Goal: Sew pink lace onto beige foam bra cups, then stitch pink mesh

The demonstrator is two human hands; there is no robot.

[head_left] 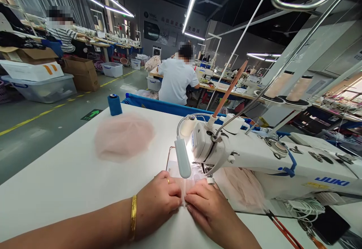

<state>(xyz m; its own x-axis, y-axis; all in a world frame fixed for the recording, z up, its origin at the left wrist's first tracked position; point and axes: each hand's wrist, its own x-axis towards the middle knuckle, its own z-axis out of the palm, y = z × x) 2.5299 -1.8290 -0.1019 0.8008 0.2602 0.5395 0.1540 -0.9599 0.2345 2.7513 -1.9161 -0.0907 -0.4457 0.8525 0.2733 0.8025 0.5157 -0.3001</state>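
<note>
My left hand [162,196], with fingers curled, pinches the left side of a sheer pale pink fabric [178,183] just in front of the sewing machine's needle area. On the other side my right hand [210,209] grips the same fabric, its fingertips close to those of the left. A narrow seam or fold runs between the two hands. The white sewing machine [243,153] stands beyond and to the right. Its grey lamp [183,158] hangs over the work and hides part of the needle area.
On the white table [70,200] lie a blurred pink sheer piece [124,136] and a blue thread cone [114,105]. More pink fabric [243,187] is under the machine arm. Red-handled snips [283,230] and a black object [329,224] lie at right. Two people work at machines farther off.
</note>
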